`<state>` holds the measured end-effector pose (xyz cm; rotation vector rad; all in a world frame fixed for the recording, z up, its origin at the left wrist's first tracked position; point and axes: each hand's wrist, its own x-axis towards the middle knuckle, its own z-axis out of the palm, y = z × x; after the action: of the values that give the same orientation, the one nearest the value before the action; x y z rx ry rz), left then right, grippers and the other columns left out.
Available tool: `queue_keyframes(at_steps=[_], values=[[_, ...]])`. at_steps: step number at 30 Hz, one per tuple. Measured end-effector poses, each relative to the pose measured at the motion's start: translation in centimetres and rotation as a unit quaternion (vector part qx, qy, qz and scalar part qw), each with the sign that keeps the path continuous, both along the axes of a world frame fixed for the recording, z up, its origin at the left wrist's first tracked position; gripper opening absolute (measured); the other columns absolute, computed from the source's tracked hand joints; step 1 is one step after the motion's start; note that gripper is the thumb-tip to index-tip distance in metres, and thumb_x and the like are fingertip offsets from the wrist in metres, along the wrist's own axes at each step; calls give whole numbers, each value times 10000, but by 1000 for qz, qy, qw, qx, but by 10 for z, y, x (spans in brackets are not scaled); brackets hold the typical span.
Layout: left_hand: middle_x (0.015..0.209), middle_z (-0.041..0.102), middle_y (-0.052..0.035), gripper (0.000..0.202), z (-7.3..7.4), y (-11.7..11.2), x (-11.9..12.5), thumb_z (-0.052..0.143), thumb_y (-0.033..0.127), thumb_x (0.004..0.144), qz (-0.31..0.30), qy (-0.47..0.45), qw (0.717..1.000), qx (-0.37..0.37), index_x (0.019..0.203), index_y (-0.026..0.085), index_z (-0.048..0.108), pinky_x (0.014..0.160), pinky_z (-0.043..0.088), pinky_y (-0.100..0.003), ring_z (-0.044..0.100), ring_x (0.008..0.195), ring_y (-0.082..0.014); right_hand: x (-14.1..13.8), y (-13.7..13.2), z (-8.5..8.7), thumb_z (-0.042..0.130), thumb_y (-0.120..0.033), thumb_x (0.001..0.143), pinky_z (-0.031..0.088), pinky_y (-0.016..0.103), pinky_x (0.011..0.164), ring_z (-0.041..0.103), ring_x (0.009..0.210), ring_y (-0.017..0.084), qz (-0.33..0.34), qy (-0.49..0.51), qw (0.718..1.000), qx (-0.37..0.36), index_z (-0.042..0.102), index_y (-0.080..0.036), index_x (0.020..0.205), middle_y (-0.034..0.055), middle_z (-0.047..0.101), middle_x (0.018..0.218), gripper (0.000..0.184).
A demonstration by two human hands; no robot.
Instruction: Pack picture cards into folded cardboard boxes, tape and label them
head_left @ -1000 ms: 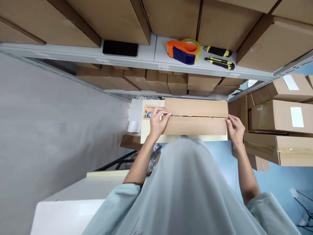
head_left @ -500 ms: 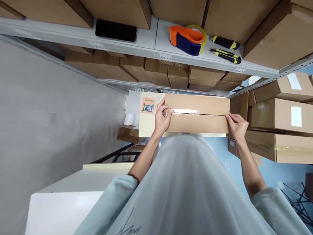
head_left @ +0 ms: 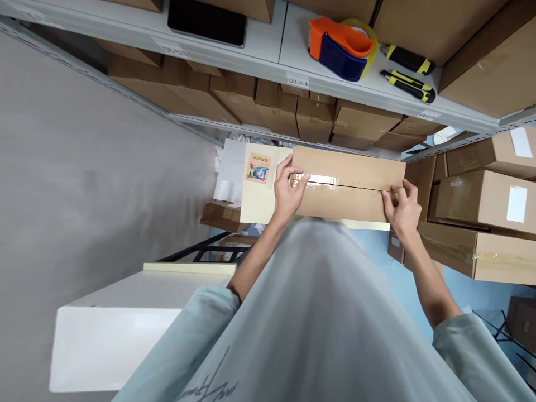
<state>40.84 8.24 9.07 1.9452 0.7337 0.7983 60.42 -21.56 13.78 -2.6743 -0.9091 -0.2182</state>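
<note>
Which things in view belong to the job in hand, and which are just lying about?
In use:
- box
- clear tape on its seam
- left hand and right hand, touching its ends
- tabletop beneath

Lying about, it seems, untouched:
- phone, dispenser, cutter and second cutter, on the shelf
- card

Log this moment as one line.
left hand: on left end of carton | right hand: on right end | seam: clear tape at left | tape dispenser: on shelf
</note>
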Motion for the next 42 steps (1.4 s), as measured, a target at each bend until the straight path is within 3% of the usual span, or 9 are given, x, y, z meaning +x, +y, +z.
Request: queue_keyframes(at_steps=[10, 16, 25, 27, 30, 32, 35, 39, 42], values=[[1585, 589, -175, 325, -3, 0, 3, 688, 543, 1040, 7, -17, 1000, -14, 1052, 220, 648, 1294, 416, -531, 535, 1541, -308, 2, -1, -2, 549, -583, 1087, 647, 382, 774, 770, 1109, 313, -7, -53, 999, -10, 759, -202, 1156, 198, 639, 1469, 440], [1576, 606, -157, 222, -5, -15, -16, 681, 445, 1056, 9, -50, 998, -28, 1064, 223, 680, 1282, 452, -516, 574, 1514, -288, -9, -10, 0, 574, -583, 1079, 643, 372, 822, 779, 1095, 283, 16, -61, 998, 13, 771, -205, 1107, 186, 678, 1428, 426], [1550, 601, -145, 103, -2, -12, -26, 675, 318, 1046, 4, -17, 1000, -10, 1090, 225, 680, 1258, 487, -505, 551, 1531, -284, -22, -3, 1, 541, -568, 1110, 585, 301, 656, 799, 1024, 263, 21, -123, 992, -24, 787, -196, 1120, 170, 709, 1430, 446], [1559, 584, -144, 110, 2, -8, -29, 658, 318, 1051, -12, -13, 1000, 4, 1107, 226, 680, 1253, 492, -492, 544, 1534, -286, -23, 1, 6, 547, -525, 1118, 606, 321, 716, 796, 1004, 259, 40, -151, 987, -43, 788, -187, 1080, 168, 723, 1405, 417], [1574, 561, -151, 135, 11, -2, -33, 611, 333, 1069, -25, -10, 999, 45, 1092, 227, 691, 1242, 500, -499, 556, 1515, -299, -16, 12, 20, 577, -449, 1112, 609, 460, 1004, 721, 1268, 343, 84, -213, 973, -39, 784, -183, 956, 178, 733, 1364, 372], [1606, 542, -158, 152, 24, 5, -30, 613, 348, 1066, -21, -15, 995, 94, 1040, 225, 698, 1256, 475, -545, 506, 1554, -336, -7, 25, 38, 603, -412, 1097, 542, 553, 1133, 640, 1394, 379, 113, -253, 961, -13, 770, -191, 905, 176, 738, 1343, 336], [1599, 573, -143, 156, 60, 22, -12, 642, 356, 1054, -18, -39, 986, 164, 984, 229, 699, 1273, 441, -594, 453, 1588, -363, 12, 61, 76, 603, -356, 1093, 474, 577, 1201, 685, 1304, 332, 163, -282, 944, 48, 762, -214, 1042, 143, 768, 1264, 220], [1535, 635, -118, 126, 127, 51, 39, 619, 312, 1068, -13, -79, 972, 222, 1033, 236, 714, 1262, 460, -557, 497, 1554, -329, 41, 146, 133, 534, -348, 1114, 380, 553, 1262, 672, 1270, 294, 251, -260, 928, 92, 683, -210, 1314, 149, 747, 1316, 285], [1483, 658, -127, 106, 168, 65, 81, 623, 256, 1055, -7, -89, 967, 239, 1071, 221, 722, 1251, 474, -532, 543, 1503, -326, 63, 222, 161, 490, -442, 1116, 451, 506, 1171, 597, 1354, 350, 275, -209, 937, 46, 593, -133, 1448, 235, 653, 1461, 466]])
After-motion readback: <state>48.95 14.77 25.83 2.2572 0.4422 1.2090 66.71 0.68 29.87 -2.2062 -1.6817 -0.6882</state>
